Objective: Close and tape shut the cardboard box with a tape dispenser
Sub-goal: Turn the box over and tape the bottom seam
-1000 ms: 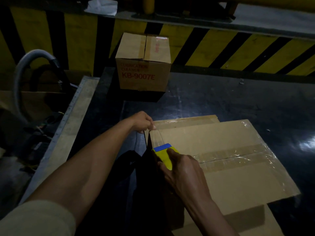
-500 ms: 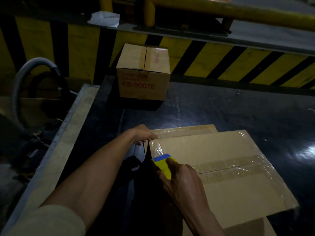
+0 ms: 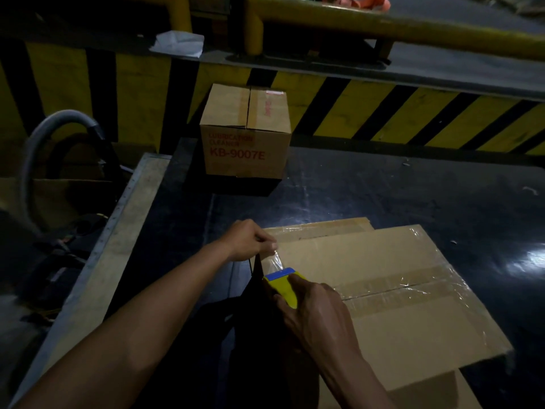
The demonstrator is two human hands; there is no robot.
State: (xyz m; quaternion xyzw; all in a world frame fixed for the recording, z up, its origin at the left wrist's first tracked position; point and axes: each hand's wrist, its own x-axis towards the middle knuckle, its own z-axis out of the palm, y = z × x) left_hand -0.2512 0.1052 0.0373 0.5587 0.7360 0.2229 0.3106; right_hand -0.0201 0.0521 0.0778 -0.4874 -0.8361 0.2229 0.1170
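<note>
A large cardboard box (image 3: 383,290) lies before me on the dark table, its top flaps shut and a clear tape strip running along the middle seam. My right hand (image 3: 315,311) grips a yellow tape dispenser with a blue edge (image 3: 283,283) at the box's near left edge. A short stretch of clear tape (image 3: 272,258) runs from the dispenser up to my left hand (image 3: 249,240), which pinches the tape end down at the box's left corner. The left side of the box is in shadow.
A smaller brown box printed KB-9007E (image 3: 246,131) stands at the table's far side. Behind it runs a yellow and black striped barrier (image 3: 383,113) with a yellow rail (image 3: 383,25). A grey hose (image 3: 53,128) curves at the left beside the table's pale edge (image 3: 118,231).
My view has tilted up a little, so box and hands sit lower in frame. Both hands hold the same grips; the tape between them looks slightly longer.
</note>
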